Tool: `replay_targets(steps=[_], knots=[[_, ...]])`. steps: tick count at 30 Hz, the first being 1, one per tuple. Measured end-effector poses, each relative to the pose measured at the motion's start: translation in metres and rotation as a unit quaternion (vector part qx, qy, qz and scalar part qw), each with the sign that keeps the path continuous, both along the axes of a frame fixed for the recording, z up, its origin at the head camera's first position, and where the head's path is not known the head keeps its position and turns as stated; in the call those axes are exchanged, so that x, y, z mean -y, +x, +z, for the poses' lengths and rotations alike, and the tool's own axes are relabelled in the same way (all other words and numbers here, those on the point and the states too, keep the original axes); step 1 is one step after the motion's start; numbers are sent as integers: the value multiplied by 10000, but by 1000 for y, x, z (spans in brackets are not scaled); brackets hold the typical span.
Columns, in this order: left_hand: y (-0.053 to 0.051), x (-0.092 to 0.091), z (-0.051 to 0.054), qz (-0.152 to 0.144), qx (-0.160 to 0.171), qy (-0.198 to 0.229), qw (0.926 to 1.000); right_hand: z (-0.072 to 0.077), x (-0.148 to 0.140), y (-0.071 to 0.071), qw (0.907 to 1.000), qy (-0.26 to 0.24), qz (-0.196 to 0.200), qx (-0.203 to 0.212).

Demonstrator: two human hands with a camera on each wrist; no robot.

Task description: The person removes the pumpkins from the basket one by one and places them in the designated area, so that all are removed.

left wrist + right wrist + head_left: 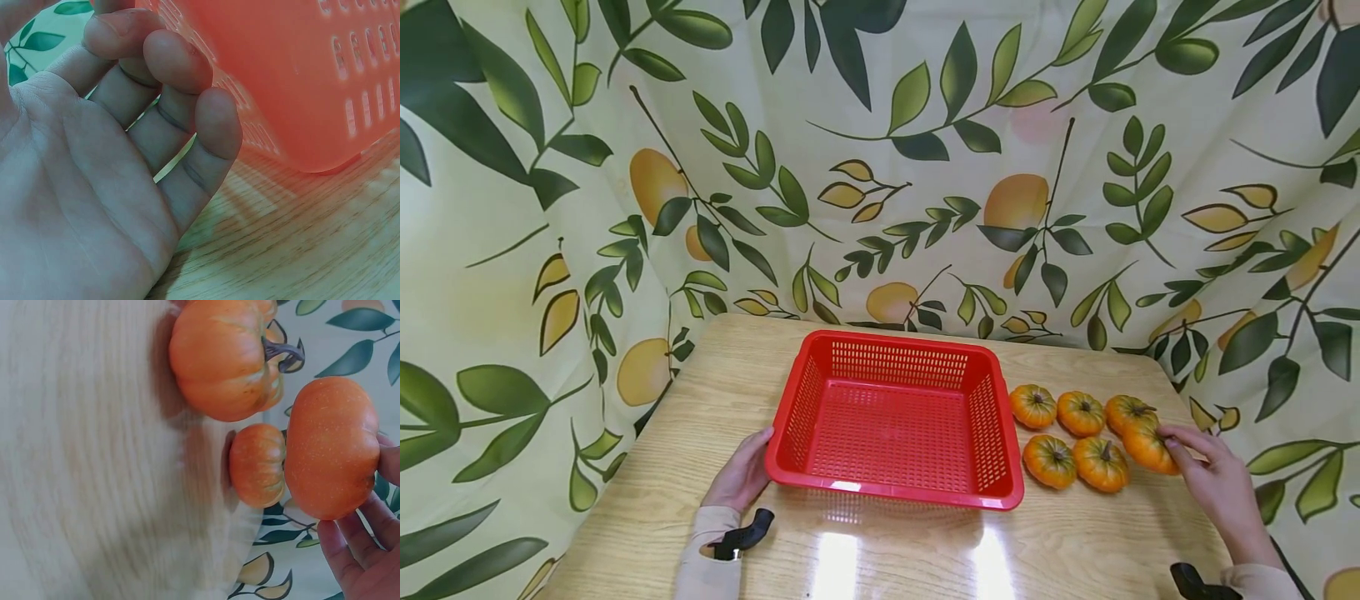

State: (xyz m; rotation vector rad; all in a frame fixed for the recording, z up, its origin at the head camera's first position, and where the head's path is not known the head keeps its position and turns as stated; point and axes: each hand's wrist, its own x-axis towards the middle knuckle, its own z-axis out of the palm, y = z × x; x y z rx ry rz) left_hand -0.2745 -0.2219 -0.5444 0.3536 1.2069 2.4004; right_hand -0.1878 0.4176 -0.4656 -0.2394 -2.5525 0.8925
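A red plastic basket (891, 500) with slotted walls stands on the table, with nothing inside. At its left rim is my left hand (741, 475), holding the edge; the left wrist view shows its curled fingers (219, 125) against the outer wall, while the thumb's contact is cut off. To the right of the basket, my right hand (1221, 487) grips a small orange pumpkin (1146, 446) between thumb and fingers. In the right wrist view this held pumpkin (331, 450) hangs above the tabletop, its pale-speckled side showing.
Several other small pumpkins (1048, 461) with stems sit in two rows beside the basket's right wall. The wooden table (700, 375) meets a leaf-and-fruit patterned cloth (880, 208) at the back and sides.
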Motion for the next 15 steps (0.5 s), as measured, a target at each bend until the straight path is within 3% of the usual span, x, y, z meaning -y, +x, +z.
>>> replay_targets(steps=[10,15], knots=[[0,0,0,17,20,-25,10000,-10,-8,4,9997,53,-164,161],[0,0,0,-6,-22,-38,10000,-18,-9,6,9998,158,-132,26]])
